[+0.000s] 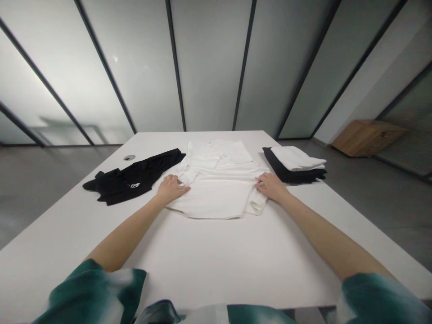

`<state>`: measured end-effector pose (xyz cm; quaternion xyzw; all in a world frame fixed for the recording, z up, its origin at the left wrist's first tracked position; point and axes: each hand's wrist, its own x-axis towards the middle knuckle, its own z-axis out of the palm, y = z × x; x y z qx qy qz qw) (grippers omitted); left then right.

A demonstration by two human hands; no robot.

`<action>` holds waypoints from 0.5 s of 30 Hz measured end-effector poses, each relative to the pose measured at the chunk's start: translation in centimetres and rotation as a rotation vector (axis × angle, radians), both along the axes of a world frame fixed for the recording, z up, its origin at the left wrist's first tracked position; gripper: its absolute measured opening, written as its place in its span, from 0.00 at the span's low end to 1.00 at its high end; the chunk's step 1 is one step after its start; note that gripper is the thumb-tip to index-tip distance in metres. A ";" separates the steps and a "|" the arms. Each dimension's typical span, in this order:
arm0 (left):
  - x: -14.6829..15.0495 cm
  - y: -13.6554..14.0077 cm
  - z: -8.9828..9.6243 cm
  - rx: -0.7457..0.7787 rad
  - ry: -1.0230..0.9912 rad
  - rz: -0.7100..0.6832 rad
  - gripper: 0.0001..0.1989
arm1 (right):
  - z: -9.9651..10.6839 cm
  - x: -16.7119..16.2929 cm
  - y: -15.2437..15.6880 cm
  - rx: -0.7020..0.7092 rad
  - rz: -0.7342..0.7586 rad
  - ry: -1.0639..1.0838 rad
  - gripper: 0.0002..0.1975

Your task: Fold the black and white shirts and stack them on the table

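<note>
A white T-shirt (216, 195) lies spread on the white table in front of me, partly folded over and creased across its middle. At its left edge, my left hand (169, 189) is closed on the fabric, with the thumb toward the shirt's middle. My right hand (272, 186) pinches the opposite edge, and a loose flap of the shirt hangs out below it. The fingertips of both hands are partly hidden in the cloth.
A black garment with a white print (135, 176) lies loosely on the left, near a round table grommet (129, 157). Folded black and white clothes (297, 159) are stacked on the right of the table (216, 256). A wooden cabinet (367, 135) stands beyond, beside frosted panels.
</note>
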<state>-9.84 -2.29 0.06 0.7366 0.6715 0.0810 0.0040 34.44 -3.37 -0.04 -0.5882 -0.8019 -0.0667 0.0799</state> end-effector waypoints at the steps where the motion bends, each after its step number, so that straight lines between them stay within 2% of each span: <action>1: -0.7 -0.6 0.2 -0.009 0.003 0.011 0.32 | 0.1 -0.1 -1.0 -0.020 0.059 0.032 0.13; 3: -1.9 -1.6 0.6 -0.053 -0.006 -0.021 0.25 | 0.1 -0.2 -3.1 -0.088 0.161 0.105 0.15; 5: -2.9 -2.6 1.0 -0.117 -0.052 -0.122 0.20 | 0.0 -0.1 -5.1 -0.166 0.214 0.157 0.22; 7: -3.6 -3.5 1.5 -0.179 -0.144 -0.196 0.18 | -0.2 0.1 -6.7 -0.214 0.221 0.180 0.30; 8: -3.9 -3.9 1.8 -0.212 -0.208 -0.201 0.18 | -0.4 0.2 -7.2 -0.225 0.220 0.186 0.31; 10: -4.4 -4.8 2.3 -0.287 -0.374 -0.154 0.22 | -0.6 0.8 -7.9 -0.220 0.226 0.203 0.25; 12: -4.9 -5.7 2.8 -0.356 -0.550 -0.078 0.30 | -0.7 1.5 -8.3 -0.189 0.227 0.235 0.20; 15: -5.8 -6.9 3.6 -0.397 -0.779 -0.046 0.39 | 0.1 2.7 -8.8 -0.194 0.174 0.323 0.15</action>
